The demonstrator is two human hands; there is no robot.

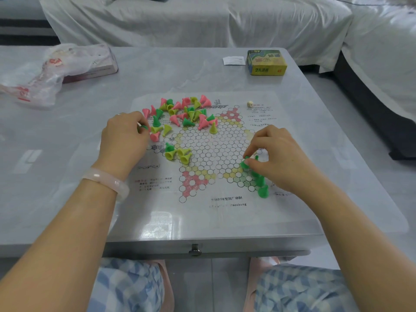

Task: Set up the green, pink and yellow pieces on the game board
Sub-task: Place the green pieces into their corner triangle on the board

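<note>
Head view: right hand (276, 158) fingers pinch a green piece (244, 163) on the game board (209, 152). Left hand (125, 137) fingers curl round another green piece (144, 127) by the loose pile (182, 113).

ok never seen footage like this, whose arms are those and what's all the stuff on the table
There is no machine here: one camera worn on a person's head looks down at their own two arms. On the grey table lies a paper game board with a loose pile of green, pink and yellow pieces. The right hand pinches a green piece at the board's green corner, where other green pieces already stand. The left hand picks at the pile. Behind sit a small die, a yellow box and a plastic bag.
</note>
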